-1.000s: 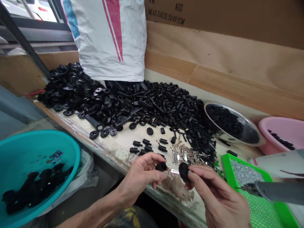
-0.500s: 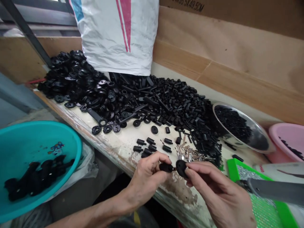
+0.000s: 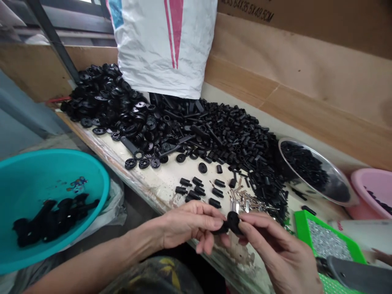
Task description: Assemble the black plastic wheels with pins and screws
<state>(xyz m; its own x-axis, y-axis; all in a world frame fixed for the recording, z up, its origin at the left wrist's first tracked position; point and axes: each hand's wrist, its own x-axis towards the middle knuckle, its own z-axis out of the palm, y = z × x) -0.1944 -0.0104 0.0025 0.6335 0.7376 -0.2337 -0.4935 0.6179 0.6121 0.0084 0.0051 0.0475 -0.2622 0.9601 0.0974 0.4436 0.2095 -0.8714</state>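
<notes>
My right hand [image 3: 275, 245] pinches a black round plastic disc [image 3: 233, 220] with small holes, between thumb and fingertips. In my left hand [image 3: 192, 222] is a small black cylindrical piece [image 3: 221, 229], mostly covered by the fingers. The two pieces meet end to face above the front edge of the worktable; their exact joint is hidden. Just beyond the hands lie several black cylinders with thin stems [image 3: 199, 190] in loose rows. Close behind my right fingers is a heap of small shiny metal pieces [image 3: 245, 201]. A single loose black disc [image 3: 202, 168] lies farther back.
A large pile of black plastic parts [image 3: 239, 126] spreads along the back, below a white sack [image 3: 165, 49]. At left stands a teal basin [image 3: 102, 175] holding black assemblies. To the right are a steel bowl [image 3: 339, 185], a pink basin [image 3: 364, 183], a green tray [image 3: 301, 224] and a grey blade-like tool [image 3: 358, 271].
My left hand has turned and its thumb now lies extended along the cylinder. The cylinder and disc have come together, hiding the thin stem between them. The view has shifted slightly left.
</notes>
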